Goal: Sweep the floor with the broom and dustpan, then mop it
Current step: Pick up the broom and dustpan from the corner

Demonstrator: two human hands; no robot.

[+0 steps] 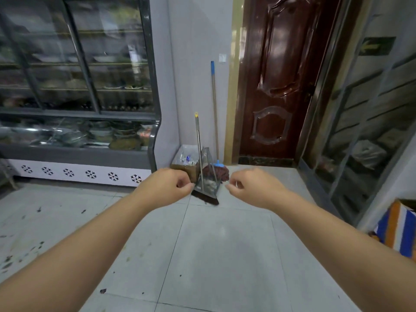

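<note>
Looks like the back area of a small eatery or food shop. At upper left, a glass-fronted refrigerated case (76, 86), shelves stacked with plates and bowls of food, snowflake marks along its white base. At right edge, a second glass case (371, 136), contents blurred. At top centre, a dark red panelled door (276, 82) with a light switch (222, 57) beside it on the grey wall. In the corner below, cleaning gear parked together: broom (199, 154), dustpan (208, 174), mop (215, 122), and a small bin (185, 161) of rubbish. Across the lower frame, grey floor tiles (213, 255), speckled with dirt at lower left.
</note>
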